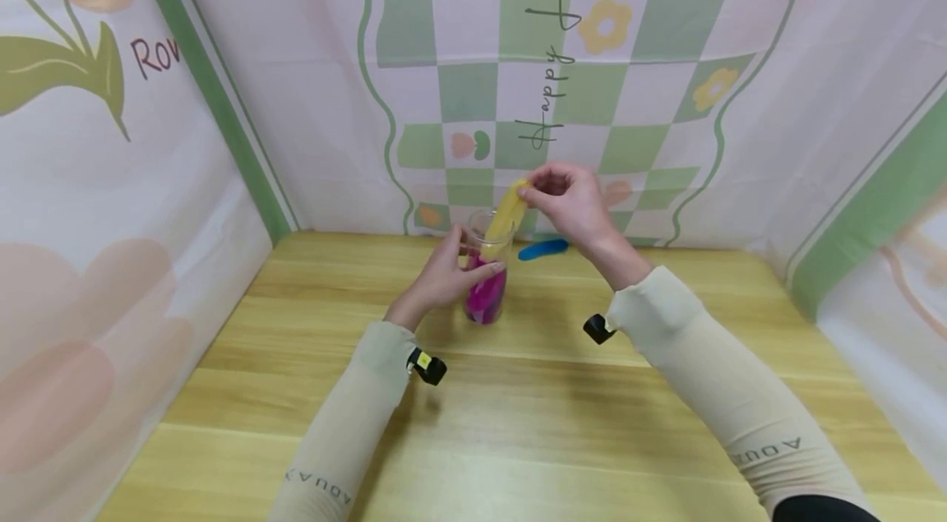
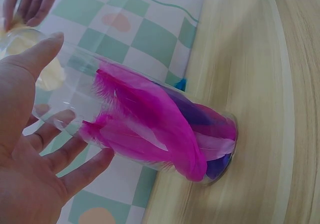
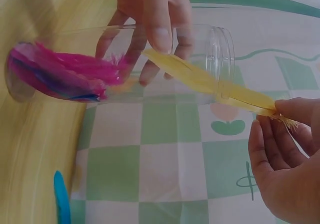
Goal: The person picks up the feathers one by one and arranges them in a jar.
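Observation:
A tall clear plastic jar [image 1: 494, 241] stands upright on the wooden table, with magenta and purple feathers [image 2: 155, 114] in its lower part. My left hand [image 1: 450, 269] holds the jar from the left, thumb on one side and fingers round the other. My right hand [image 1: 573, 205] pinches the fringed end of a yellow feather [image 3: 195, 77] between thumb and fingers, above the jar's mouth. The feather's other end reaches down inside the jar, over the magenta feathers. Behind the jar, to its right, a blue feather [image 1: 543, 249] lies on the table.
The wooden table [image 1: 518, 431] ends at a patterned cloth [image 1: 466, 29] that hangs behind the jar. Another printed cloth [image 1: 111, 201] stands along the left side. A small black camera sits at each wrist.

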Available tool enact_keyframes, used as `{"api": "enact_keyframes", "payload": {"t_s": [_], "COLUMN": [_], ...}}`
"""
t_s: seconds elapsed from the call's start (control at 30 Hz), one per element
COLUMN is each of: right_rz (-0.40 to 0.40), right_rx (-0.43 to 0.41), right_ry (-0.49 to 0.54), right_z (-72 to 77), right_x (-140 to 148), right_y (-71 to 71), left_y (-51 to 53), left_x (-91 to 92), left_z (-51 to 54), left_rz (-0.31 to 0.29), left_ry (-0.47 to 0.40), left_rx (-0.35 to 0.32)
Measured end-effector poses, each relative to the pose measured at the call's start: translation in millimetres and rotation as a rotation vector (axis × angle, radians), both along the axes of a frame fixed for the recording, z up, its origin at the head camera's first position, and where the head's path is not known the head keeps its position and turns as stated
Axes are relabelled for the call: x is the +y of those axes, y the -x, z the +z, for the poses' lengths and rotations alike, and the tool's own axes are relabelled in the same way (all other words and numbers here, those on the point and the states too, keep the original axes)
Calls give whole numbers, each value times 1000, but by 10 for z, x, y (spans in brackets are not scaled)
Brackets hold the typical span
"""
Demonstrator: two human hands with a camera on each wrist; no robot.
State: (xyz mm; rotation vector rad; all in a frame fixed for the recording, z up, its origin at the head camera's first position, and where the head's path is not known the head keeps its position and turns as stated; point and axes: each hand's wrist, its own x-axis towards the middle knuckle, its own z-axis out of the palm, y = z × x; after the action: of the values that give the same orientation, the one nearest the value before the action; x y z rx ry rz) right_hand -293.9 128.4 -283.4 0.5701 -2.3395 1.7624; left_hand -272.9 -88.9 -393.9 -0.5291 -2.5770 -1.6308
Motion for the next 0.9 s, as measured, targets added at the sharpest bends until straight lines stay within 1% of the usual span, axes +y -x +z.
{"api": "enact_keyframes", "payload": {"t_s": [0.1, 0.27, 0.43, 0.53, 0.67, 0.9], "right_rz": [6, 11, 33, 48, 48, 45], "right_rx": [-4, 13, 54, 80, 110, 184], "right_ry": [-3, 9, 45, 45, -6, -148], "right_z": [-7, 27, 43, 35, -2, -102], "right_x": [-21, -90, -169, -207, -229, -232], "right_y": [0, -25, -32, -27, -22, -9], "left_y": [4, 2, 8, 14, 22, 22], "left_x": [-2, 0, 0, -4, -6, -3], "left_z": [-10, -8, -11, -18, -26, -20], "left_rz": [-6, 4, 6, 8, 10, 11], "left_ry": [-5, 2, 4, 8, 14, 6], "left_rx": [5, 8, 15, 19, 21, 20]}}
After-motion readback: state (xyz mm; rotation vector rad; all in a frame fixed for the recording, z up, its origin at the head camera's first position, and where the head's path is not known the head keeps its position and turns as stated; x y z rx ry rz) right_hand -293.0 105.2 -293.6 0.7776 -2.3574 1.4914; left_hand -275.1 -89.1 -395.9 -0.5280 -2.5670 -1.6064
